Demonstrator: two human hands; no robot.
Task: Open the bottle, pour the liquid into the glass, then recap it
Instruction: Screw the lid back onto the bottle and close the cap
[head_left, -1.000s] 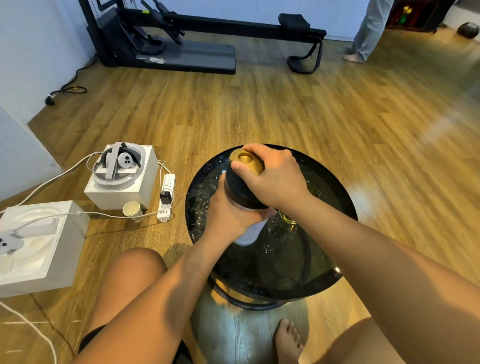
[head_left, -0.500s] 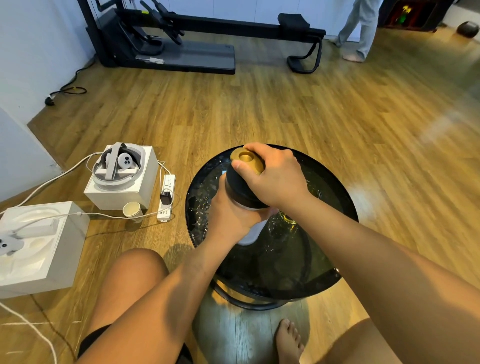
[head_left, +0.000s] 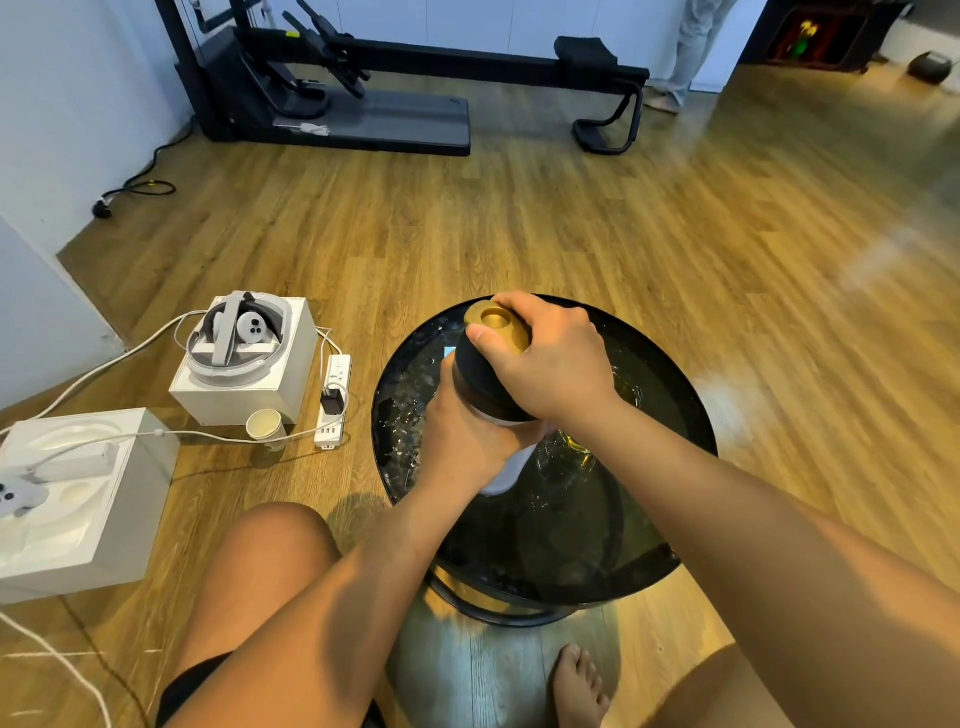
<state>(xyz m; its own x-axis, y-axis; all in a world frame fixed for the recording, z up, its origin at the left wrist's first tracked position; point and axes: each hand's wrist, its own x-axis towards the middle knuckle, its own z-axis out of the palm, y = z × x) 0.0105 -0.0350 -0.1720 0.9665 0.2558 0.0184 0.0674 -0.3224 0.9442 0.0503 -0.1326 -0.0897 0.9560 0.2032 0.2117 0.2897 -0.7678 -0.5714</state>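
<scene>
No shift: glass behind bottle.

round black glass side table at center; white box with VR headset at 9 o'clock, paper cup and power strip just beside it; second white box at 8; black exercise machine at 12; a standing person's legs at 1
</scene>
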